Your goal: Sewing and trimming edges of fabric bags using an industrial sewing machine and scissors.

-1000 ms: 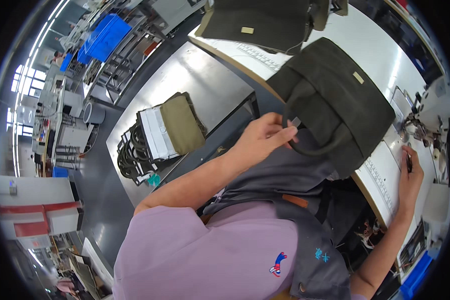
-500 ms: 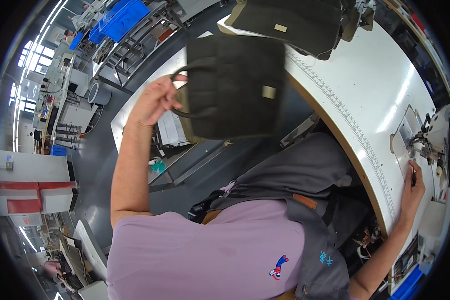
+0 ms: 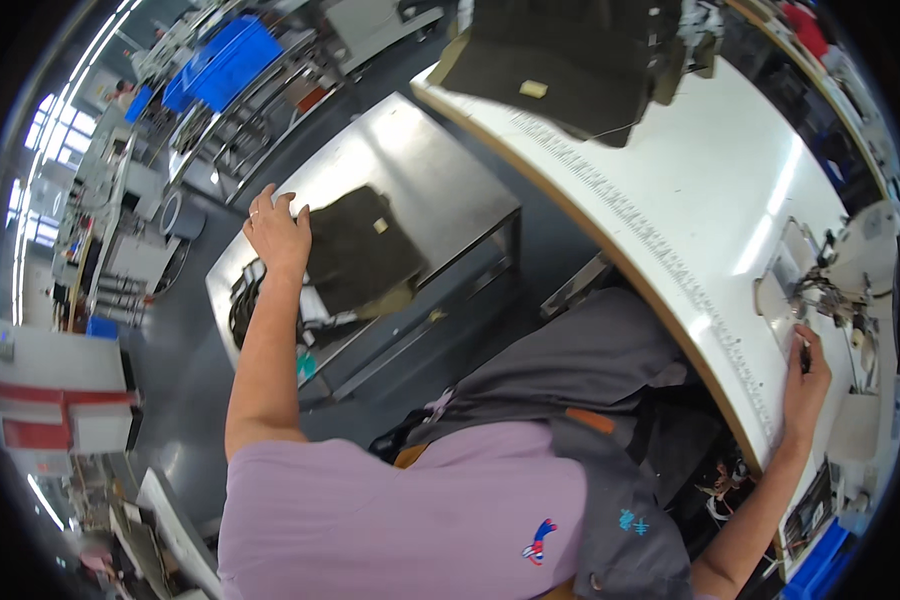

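Note:
My left hand (image 3: 278, 236) is open, fingers spread, above the left end of a metal side table (image 3: 455, 185). Just right of it, a dark olive fabric bag piece (image 3: 365, 255) with a small pale patch lies flat on that table. Its handle cannot be made out. My right hand (image 3: 808, 385) rests on the white sewing table (image 3: 705, 230) beside a sewing machine (image 3: 855, 265). Its fingers are curled on a small dark tool (image 3: 806, 354), too small to name.
More dark olive fabric pieces (image 3: 555, 70) are stacked at the sewing table's far end, with a loose thread hanging. A printed ruler scale runs along the table's curved edge. Blue bins (image 3: 232, 62) stand on a rack at far left. A grey bucket (image 3: 183, 215) is on the floor.
My left hand has let go of the bag piece it held by the handle, which now lies on the metal table. The right hand stays beside the machine. The view has shifted slightly.

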Motion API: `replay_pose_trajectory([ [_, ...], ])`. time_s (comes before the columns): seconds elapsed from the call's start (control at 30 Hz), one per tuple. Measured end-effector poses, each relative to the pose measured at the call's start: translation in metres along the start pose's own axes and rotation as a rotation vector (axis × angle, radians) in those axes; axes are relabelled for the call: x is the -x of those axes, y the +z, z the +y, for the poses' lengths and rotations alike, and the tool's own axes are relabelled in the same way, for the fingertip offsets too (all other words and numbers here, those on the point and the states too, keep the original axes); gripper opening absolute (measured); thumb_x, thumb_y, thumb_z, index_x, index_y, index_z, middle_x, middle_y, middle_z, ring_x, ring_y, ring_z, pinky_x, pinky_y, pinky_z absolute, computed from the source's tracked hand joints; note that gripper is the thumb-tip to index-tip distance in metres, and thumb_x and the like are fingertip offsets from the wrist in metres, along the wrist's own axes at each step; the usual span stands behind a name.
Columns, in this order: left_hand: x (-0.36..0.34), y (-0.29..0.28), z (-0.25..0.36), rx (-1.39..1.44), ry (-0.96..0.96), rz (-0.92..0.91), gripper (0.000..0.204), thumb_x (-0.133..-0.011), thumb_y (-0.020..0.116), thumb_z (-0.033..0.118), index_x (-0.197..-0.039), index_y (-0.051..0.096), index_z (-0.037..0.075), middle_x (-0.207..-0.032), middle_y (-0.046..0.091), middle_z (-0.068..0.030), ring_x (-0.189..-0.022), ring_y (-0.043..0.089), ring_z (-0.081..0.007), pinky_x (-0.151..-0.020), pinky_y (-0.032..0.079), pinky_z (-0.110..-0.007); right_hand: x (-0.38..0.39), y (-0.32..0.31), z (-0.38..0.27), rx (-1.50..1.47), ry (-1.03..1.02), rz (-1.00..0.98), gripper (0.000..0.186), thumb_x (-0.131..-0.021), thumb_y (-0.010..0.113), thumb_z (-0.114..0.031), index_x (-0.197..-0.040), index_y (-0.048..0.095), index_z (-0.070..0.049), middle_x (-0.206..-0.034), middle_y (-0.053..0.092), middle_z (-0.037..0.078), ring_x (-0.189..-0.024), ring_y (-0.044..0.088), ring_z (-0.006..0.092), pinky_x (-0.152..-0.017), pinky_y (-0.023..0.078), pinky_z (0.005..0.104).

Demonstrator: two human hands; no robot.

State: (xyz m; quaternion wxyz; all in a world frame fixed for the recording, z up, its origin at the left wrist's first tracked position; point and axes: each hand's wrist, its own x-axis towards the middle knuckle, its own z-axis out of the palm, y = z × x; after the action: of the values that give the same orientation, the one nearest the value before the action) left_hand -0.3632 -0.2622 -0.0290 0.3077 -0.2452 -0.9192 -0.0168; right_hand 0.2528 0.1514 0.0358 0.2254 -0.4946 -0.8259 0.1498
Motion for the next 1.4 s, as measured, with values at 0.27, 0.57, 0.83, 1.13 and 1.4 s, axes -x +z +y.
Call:
replay_pose_trajectory([
  [0.27, -0.122, -0.073, 0.211, 0.845, 0.473, 0.252, 0.026, -0.086, 0.077, 0.023, -0.106, 0.072, 0.006, -0.117, 0.073, -0.01, -0.106, 0.068, -0.0345, -0.091, 0.054, -0.041, 0.007, 0.004, -0.018, -0.09, -0.076, 0.081, 0.018, -0.096, 0.063, -0.001, -0.113, 0.068, -0.002, -0.076, 0.058, 0.008, -0.069, 0.049, 0.0116, -0.067, 0.044, 0.0283],
  [0.57, -0.235, -0.082, 0.345, 0.758, 0.409, 0.245, 0.063, -0.074, 0.085, 0.056, -0.111, 0.071, 0.008, -0.115, 0.071, -0.0084, -0.117, 0.063, -0.0285, -0.097, 0.048, -0.045, 0.006, -0.002, -0.022, 0.013, -0.098, 0.149, 0.018, -0.092, 0.067, -0.002, -0.11, 0.07, -0.002, -0.08, 0.066, 0.014, -0.068, 0.058, 0.0184, -0.068, 0.048, 0.0307],
  [0.83, -0.247, -0.091, 0.344, 0.485, 0.461, -0.045, 0.094, -0.057, 0.079, 0.083, -0.118, 0.075, 0.012, -0.119, 0.073, -0.007, -0.124, 0.06, -0.0253, -0.115, 0.025, -0.051, 0.002, -0.005, -0.022, -0.016, -0.009, 0.109, 0.024, -0.086, 0.068, 0.001, -0.11, 0.07, -0.003, -0.093, 0.072, 0.019, -0.083, 0.072, 0.0345, -0.077, 0.055, 0.0384],
  [1.13, -0.233, -0.059, 0.319, 0.821, 0.577, -0.07, 0.065, -0.071, 0.084, 0.061, -0.12, 0.076, 0.02, -0.132, 0.067, 0.0013, -0.13, 0.055, -0.0227, -0.117, 0.017, -0.06, 0.004, -0.007, -0.024, -0.033, -0.062, 0.113, 0.024, -0.087, 0.069, 0.0, -0.111, 0.07, -0.003, -0.09, 0.071, 0.019, -0.08, 0.07, 0.0326, -0.075, 0.054, 0.037],
  [1.4, -0.221, -0.059, 0.319, 0.928, 0.562, 0.05, 0.062, -0.074, 0.086, 0.047, -0.129, 0.072, 0.022, -0.148, 0.058, 0.0024, -0.14, 0.049, -0.0209, -0.121, 0.017, -0.057, 0.005, -0.008, -0.022, -0.018, -0.129, 0.142, 0.024, -0.088, 0.068, 0.0, -0.112, 0.069, -0.003, -0.09, 0.071, 0.019, -0.078, 0.07, 0.0317, -0.074, 0.053, 0.0355],
])
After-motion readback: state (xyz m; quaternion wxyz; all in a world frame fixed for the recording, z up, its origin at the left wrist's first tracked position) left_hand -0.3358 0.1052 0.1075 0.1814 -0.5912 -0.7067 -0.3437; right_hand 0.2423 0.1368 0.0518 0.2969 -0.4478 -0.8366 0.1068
